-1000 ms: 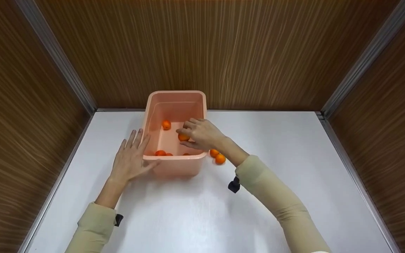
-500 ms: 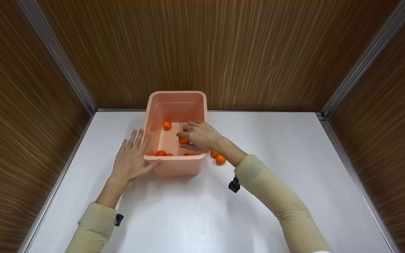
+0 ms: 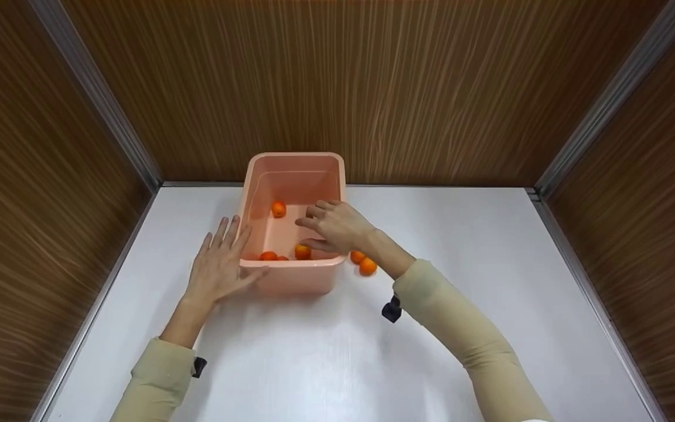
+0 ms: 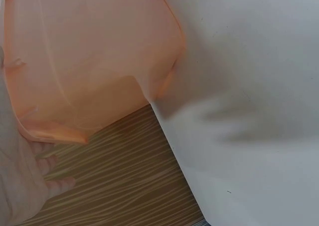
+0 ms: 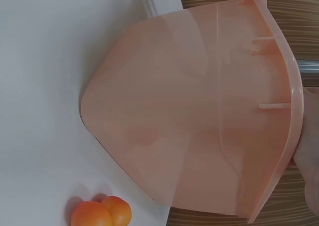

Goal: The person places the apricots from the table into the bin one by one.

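Note:
A pink plastic tub (image 3: 295, 156) stands at the back of the white table. Inside it lie several small oranges: one at the far left (image 3: 279, 208), one by the near wall (image 3: 302, 251), another at the near left corner (image 3: 267, 255). My right hand (image 3: 333, 225) hovers over the tub's right side with loosely curled fingers and holds nothing. My left hand (image 3: 218, 262) lies flat with straight fingers against the tub's left outer wall. The left wrist view shows that wall (image 4: 89, 61) beside my palm (image 4: 17, 183).
Two more oranges (image 3: 363, 262) sit on the table just right of the tub, under my right wrist; the right wrist view shows them (image 5: 100, 213) below the tub's wall (image 5: 199, 111). Wooden panels close the back and both sides.
My right hand let go of the orange it held over the tub; that orange now lies by the tub's near wall. The left hand has stayed put.

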